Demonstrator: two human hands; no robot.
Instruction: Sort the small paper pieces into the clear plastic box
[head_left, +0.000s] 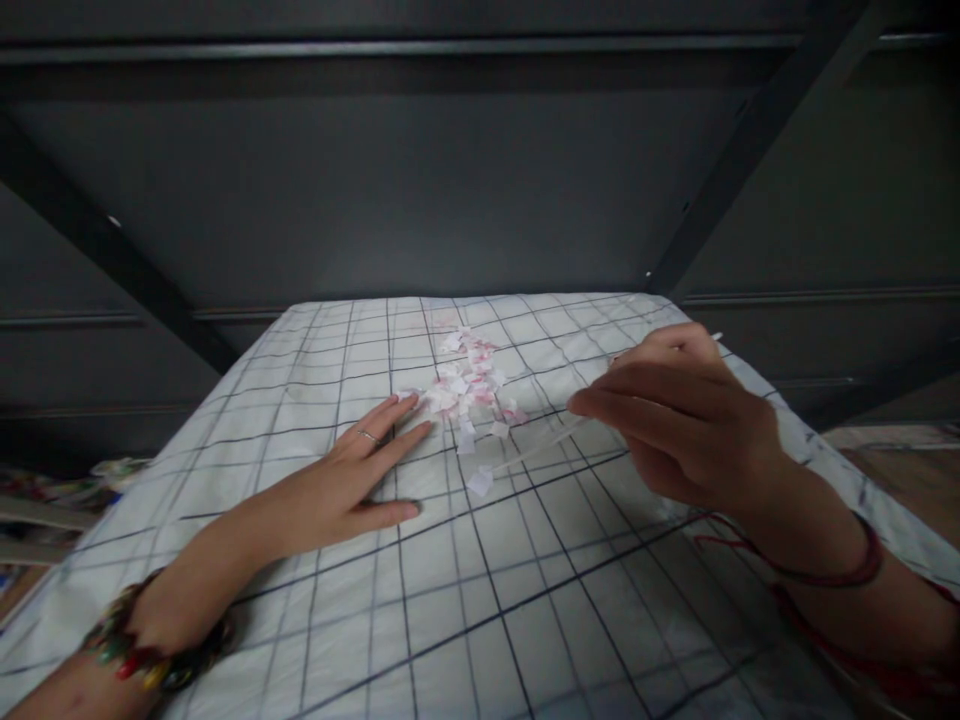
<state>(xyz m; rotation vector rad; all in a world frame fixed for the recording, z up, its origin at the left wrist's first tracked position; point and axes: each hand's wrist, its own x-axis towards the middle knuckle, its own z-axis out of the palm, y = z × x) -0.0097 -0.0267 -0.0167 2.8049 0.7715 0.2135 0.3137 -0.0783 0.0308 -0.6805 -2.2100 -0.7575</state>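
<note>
On the table [360, 630], L hand [341, 490] lies splayed by paper scraps [466, 385], grip empty (prob. for support); R hand [697, 430] pinches thin stick [540, 442], prob. for fine control.

Paper scraps [465, 385] lie clustered toward the far middle of a surface [570, 600], with a panel [420, 180] behind it. A left hand [360, 475] is at the cluster's left edge; a right hand [682, 425] is to the right, a stick [544, 440] in its grip slanting leftward toward a lone scrap [480, 481] in front of the cluster.
</note>
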